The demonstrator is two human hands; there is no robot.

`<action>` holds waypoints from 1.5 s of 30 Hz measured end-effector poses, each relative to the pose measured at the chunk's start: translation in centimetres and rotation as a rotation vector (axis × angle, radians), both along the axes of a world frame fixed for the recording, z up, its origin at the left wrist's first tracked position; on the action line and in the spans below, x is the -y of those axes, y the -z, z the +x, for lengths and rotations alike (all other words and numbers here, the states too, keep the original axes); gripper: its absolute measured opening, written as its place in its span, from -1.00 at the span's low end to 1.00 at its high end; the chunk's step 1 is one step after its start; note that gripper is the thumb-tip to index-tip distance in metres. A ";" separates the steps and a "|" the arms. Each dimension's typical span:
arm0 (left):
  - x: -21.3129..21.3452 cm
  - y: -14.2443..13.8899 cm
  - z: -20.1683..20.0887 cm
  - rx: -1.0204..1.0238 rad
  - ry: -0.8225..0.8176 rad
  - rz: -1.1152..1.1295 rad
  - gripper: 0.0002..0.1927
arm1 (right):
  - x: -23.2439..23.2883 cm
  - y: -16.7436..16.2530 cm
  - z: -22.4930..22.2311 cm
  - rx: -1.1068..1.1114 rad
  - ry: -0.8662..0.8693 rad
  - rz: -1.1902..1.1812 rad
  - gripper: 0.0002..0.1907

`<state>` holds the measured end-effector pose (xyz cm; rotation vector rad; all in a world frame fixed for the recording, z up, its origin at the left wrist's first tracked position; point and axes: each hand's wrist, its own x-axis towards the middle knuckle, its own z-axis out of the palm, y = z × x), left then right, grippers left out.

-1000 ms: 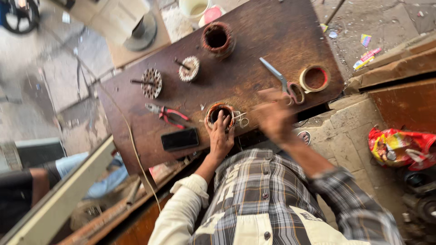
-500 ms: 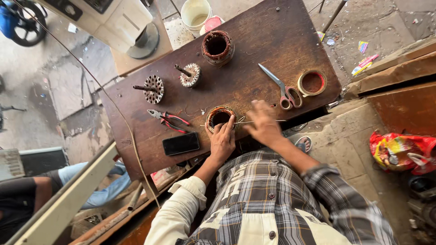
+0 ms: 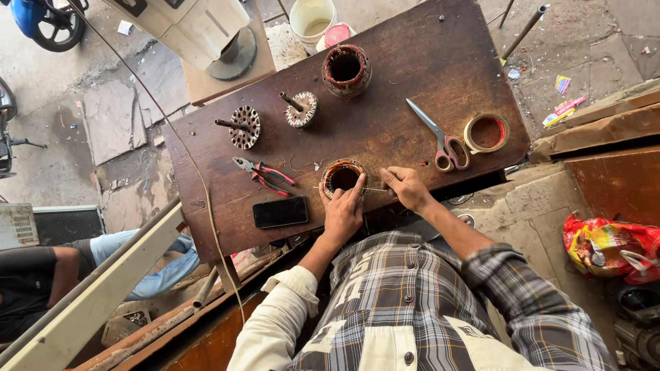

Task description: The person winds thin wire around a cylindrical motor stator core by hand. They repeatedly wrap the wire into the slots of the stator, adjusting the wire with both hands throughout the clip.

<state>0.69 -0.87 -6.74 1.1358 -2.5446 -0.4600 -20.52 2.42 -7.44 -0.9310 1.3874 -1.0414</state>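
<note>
A round motor stator with copper windings sits near the front edge of the dark wooden table. My left hand rests on its near rim, fingers touching the winding. My right hand is just right of the stator, pinching a thin thread or wire that runs from the winding. Red-handled scissors lie to the right of my right hand, and a roll of tape lies beyond them.
Red-handled pliers and a black phone lie left of the stator. Two rotors and a second stator stand farther back. Another person sits at lower left. A bright bag lies at right.
My right hand has come down from above the scissors to the stator's right side and now pinches the thin thread. The left hand stays on the stator.
</note>
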 end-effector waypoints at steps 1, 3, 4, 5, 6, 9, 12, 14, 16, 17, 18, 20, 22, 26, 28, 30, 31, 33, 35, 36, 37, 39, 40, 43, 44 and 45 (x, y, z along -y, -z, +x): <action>-0.1 0.1 0.0 -0.010 0.002 -0.007 -0.30 | 0.2 -0.2 0.3 -0.107 0.037 -0.080 -0.61; -0.1 0.4 0.0 -0.026 -0.029 0.034 -0.29 | 0.5 -0.5 1.2 -0.316 0.105 -0.249 -0.67; 0.0 0.6 0.0 -0.032 -0.064 0.083 -0.27 | 0.7 -0.6 1.6 -0.483 0.033 -0.266 -0.68; -0.3 0.9 0.0 -0.037 -0.099 0.137 -0.26 | 0.7 -0.7 2.0 -0.647 -0.042 -0.276 -0.69; -0.5 1.1 -0.1 -0.093 -0.106 0.091 -0.26 | 0.9 -0.8 2.3 -0.810 -0.115 -0.282 -0.69; -0.1 2.0 -0.1 -0.199 -0.084 -0.005 -0.27 | 1.4 -0.9 2.4 -0.661 -0.211 0.023 -0.64; 1.4 2.1 0.9 -0.158 0.005 0.006 -0.38 | 1.7 -0.5 2.1 -0.513 -0.237 0.250 -0.60; 2.2 2.0 1.7 -0.120 0.102 0.043 -0.50 | 1.5 -0.2 2.1 -0.524 -0.187 0.231 -0.60; 2.8 2.0 2.1 -0.161 0.124 0.011 -0.59 | 1.3 0.2 2.3 -0.526 -0.169 0.245 -0.60; 2.8 2.0 2.2 -0.180 0.132 -0.008 -0.64 | 1.1 0.4 2.3 -0.520 -0.172 0.271 -0.59; 2.9 2.0 2.1 -0.187 0.121 -0.013 -0.65 | 1.1 0.6 2.4 -0.516 -0.168 0.289 -0.59; 3.1 2.2 2.0 -0.194 0.139 -0.019 -0.66 | 0.9 0.8 2.3 -0.505 -0.193 0.279 -0.55; 3.3 2.4 1.8 -0.232 0.138 -0.032 -0.68 | 1.0 0.8 2.2 -0.513 -0.167 0.266 -0.54; 2.7 2.4 1.3 -0.254 0.043 0.008 -0.71 | 1.4 0.2 1.9 -0.577 -0.150 0.217 -0.60; 2.3 2.3 0.8 -0.270 0.038 -0.055 -0.76 | 1.3 -0.2 1.1 -0.533 -0.152 0.159 -0.64; 2.4 2.2 0.1 -0.304 0.032 -0.102 -0.80 | 0.7 -0.6 -0.5 -0.412 -0.153 0.074 -0.68; 2.2 2.2 -0.1 -0.324 0.014 -0.115 -0.81 | 0.0 -0.7 -1.8 -0.387 -0.083 0.069 -0.73; 1.8 1.9 -0.2 -0.325 -0.020 -0.125 -0.81 | -2.0 -0.5 -5.0 -0.529 0.098 -0.067 -0.78; 1.7 1.7 -0.1 -0.292 -0.033 -0.125 -0.80 | -4.8 -0.4 -9.3 -0.929 0.285 -0.352 -0.83; 1.4 1.5 -0.1 -0.262 -0.032 -0.117 -0.73 | -6.0 -0.1 -11.0 -1.116 0.392 -0.346 -0.92; 1.2 1.3 -0.1 -0.232 -0.029 -0.112 -0.64 | -7.7 0.0 -12.9 -1.194 0.425 -0.256 -0.96; 1.1 0.9 -0.3 -0.186 -0.005 -0.178 -0.53 | -10.3 0.2 -16.0 -1.385 0.497 -0.183 -0.96; 0.9 0.8 -0.5 -0.170 0.014 -0.243 -0.52 | -11.6 0.2 -17.4 -1.468 0.520 -0.151 -0.95; 0.8 0.6 -1.2 -0.134 0.026 -0.281 -0.52 | -14.6 0.0 -20.4 -1.478 0.662 -0.156 -0.91; 0.8 0.6 -1.3 -0.123 0.020 -0.269 -0.53 | -15.3 -0.3 -21.2 -1.492 0.704 -0.160 -0.90; 0.8 0.6 -1.4 -0.119 0.024 -0.270 -0.53 | -15.7 -0.5 -21.8 -1.492 0.748 -0.202 -0.91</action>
